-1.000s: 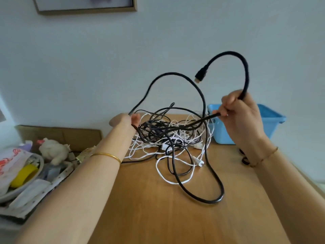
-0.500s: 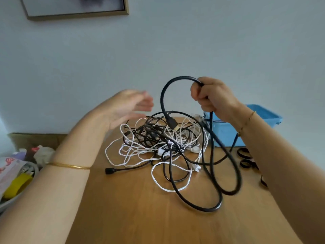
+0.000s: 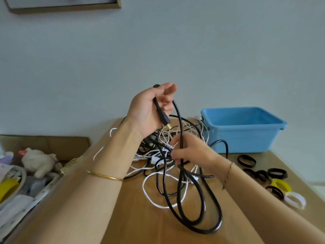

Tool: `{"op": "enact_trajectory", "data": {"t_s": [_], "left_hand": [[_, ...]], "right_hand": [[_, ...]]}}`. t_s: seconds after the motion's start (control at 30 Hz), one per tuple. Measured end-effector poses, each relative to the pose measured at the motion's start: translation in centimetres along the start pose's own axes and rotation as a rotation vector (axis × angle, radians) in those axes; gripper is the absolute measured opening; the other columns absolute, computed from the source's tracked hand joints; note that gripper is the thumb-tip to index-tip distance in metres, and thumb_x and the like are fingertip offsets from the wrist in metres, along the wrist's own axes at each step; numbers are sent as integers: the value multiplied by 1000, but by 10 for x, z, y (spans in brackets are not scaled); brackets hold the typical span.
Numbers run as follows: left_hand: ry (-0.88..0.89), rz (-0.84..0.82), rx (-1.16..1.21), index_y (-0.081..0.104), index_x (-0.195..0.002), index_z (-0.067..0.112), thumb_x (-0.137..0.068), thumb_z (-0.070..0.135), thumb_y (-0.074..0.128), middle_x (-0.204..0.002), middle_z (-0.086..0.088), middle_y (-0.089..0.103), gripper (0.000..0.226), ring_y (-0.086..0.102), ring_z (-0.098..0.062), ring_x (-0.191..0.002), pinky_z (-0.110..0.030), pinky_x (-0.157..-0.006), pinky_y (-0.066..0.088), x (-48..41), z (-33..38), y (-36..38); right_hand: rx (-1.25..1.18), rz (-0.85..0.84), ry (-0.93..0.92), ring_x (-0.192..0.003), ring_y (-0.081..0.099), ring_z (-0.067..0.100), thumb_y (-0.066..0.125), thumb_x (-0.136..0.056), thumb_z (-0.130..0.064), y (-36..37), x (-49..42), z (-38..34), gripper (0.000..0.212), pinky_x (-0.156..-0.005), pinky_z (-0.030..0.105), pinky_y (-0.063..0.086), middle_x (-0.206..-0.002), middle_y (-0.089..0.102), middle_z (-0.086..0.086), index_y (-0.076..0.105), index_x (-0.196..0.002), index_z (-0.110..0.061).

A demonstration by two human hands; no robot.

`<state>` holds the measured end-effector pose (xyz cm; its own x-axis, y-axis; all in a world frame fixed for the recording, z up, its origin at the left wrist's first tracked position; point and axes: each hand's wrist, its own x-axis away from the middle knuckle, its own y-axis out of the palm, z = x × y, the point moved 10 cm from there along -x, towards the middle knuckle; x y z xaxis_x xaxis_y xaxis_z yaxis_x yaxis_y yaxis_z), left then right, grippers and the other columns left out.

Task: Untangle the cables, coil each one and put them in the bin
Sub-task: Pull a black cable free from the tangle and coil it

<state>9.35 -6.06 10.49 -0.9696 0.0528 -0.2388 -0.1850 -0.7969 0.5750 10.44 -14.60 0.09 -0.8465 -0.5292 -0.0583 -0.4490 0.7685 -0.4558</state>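
Plug [image 3: 164, 118] of black cable [image 3: 179, 120], now downward

A framed picture [image 3: 65, 7] hangs on the pale wall [image 3: 211, 50] above the wooden bench [image 3: 133, 226]. At the bench's right edge lie loop straps [image 3: 280, 185] — several black, one yellow, one white. Left of it, a cardboard box [image 3: 52, 143], a plush toy [image 3: 37, 162], a yellow roll [image 3: 7, 188].

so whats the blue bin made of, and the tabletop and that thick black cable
Blue bin: looks like moulded plastic, smooth with a slight sheen and a rolled rim.
Tabletop: wood or wood-look laminate, matte with faint grain; cannot tell which.
Thick black cable: likely a rubbery plastic jacket, semi-gloss, bending in loose loops.
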Motion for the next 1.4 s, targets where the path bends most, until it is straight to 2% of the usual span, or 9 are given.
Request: {"op": "enact_trajectory", "data": {"t_s": [0.13, 0.33, 0.53, 0.67, 0.8, 0.97, 1.13, 1.27, 1.4], "left_hand": [[144, 69, -141, 55, -115, 9, -100, 22, 42, -106, -3, 67, 23, 65, -8, -86, -21, -68, 50, -13, 10, -18], [302, 82, -179, 52, -125, 17, -66, 42, 64, -124, -2, 59, 65, 60, -13, -116, -34, -88, 55, -16, 9, -30], [348, 51, -282, 10, -152, 16, -102, 24, 36, -138, -16, 48, 56, 57, -27, -121, -42, -96, 52, -22, 5, -24], [410, 24, -520, 8, -152, 14, -104, 19, 33, -119, -11, 60, 54, 63, -24, -109, -40, -92, 53, -19, 10, -20], [459, 56, -876, 10, -153, 17, -103, 19, 38, -94, -6, 64, 57, 69, -23, -85, -32, -79, 57, -14, 14, -24], [312, -29, -1449, 19, -151, 21, -102, 31, 40, -74, -2, 67, 54, 63, -13, -55, -31, -66, 56, -7, 0, -18], [35, -240, -1392, 39, -136, 10, -88, 61, 28, -61, -7, 64, 71, 45, -14, -35, -23, -40, 38, 8, -23, -20], [-202, -463, -1206, 50, -122, 15, -87, 60, 51, -52, -4, 58, 57, 34, -12, -32, -23, -40, 30, 29, -45, -20], [-362, -560, -1059, 58, -114, 2, -88, 42, 50, -48, -7, 53, 48, 28, -8, -29, -25, -38, 21, 45, -56, -25]], "right_hand": [[59, -193, 27, -75, 66, 16, 69, -77, 0, 30, 14, 4, 37, -87, 31, 53, -83, 70, 14, 50, -107, -7], [80, -416, 1, -74, 57, 16, 65, -87, -17, 43, 41, -20, 35, -75, 19, 45, -82, 65, 24, 53, -105, 12], [-69, -495, -37, -57, 44, 22, 59, -84, -31, 52, 47, -22, 27, -63, 36, 37, -57, 54, -4, 51, -93, -7], [-121, -488, -5, -40, 41, 12, 49, -89, -24, 51, 38, -25, 16, -47, 26, 34, -46, 49, -5, 56, -87, -9], [-88, -489, -17, -30, 32, 9, 33, -98, -26, 43, 35, -34, 38, -40, 16, 32, -35, 38, -7, 59, -91, 1], [-536, -193, -80, -34, 18, 11, 12, -92, -65, -3, 24, -36, 82, -42, 24, 25, -35, 27, -3, 60, -65, -3], [-818, 52, -96, -33, 20, 8, 13, -96, -54, -57, 21, -44, 79, -46, 25, 32, -43, 26, -4, 68, -65, -6], [-571, 252, -143, -38, 19, 8, 47, -91, -30, -89, 25, -53, 35, -49, 24, 26, -47, 25, -5, 59, -67, -7], [-195, 573, -187, -48, 31, 8, 60, -91, -27, -124, 29, -54, 30, -50, 21, 30, -49, 35, -7, 60, -65, -13]]}}
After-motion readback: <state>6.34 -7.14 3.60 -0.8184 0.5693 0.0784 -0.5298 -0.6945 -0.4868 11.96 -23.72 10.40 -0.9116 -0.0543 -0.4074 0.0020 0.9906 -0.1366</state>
